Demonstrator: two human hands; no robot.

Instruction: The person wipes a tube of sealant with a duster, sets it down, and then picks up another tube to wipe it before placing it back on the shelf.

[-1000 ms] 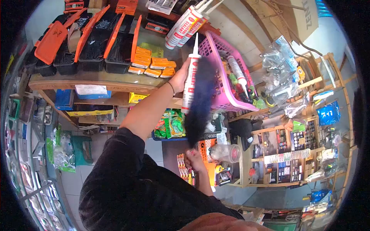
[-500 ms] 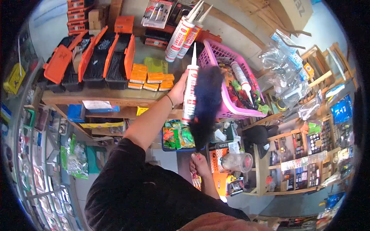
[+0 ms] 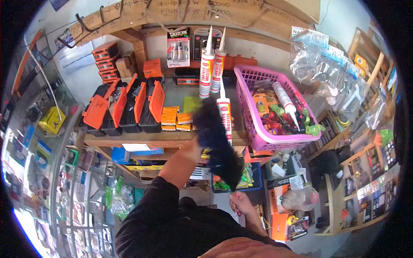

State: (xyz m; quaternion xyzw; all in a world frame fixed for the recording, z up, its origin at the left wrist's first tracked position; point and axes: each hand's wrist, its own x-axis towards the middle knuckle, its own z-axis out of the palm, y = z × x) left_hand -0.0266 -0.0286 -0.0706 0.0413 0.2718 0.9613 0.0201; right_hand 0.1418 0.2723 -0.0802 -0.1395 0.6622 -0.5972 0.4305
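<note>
A dark, fluffy duster (image 3: 217,146), blurred by motion, crosses in front of my left hand (image 3: 197,145) and covers most of it. My left hand is closed around a white silicone sealant tube (image 3: 224,112) with red lettering, held upright with its nozzle up. Lower down, my right hand (image 3: 241,203) grips the duster's pinkish handle. Two more sealant tubes (image 3: 206,73) stand upright on the shelf (image 3: 142,136) just behind the held one.
A pink basket (image 3: 258,124) of mixed goods, with another sealant tube lying in it, stands to the right. Orange-lidded black bins (image 3: 150,116) and small orange boxes (image 3: 171,117) sit to the left. Metal hooks (image 3: 81,26) jut out overhead. Plastic-bagged items (image 3: 314,60) hang at right.
The view has tilted up and turned left. The duster has swept from the right side of the held tube to its left, now covering my left hand. Both hands keep their holds.
</note>
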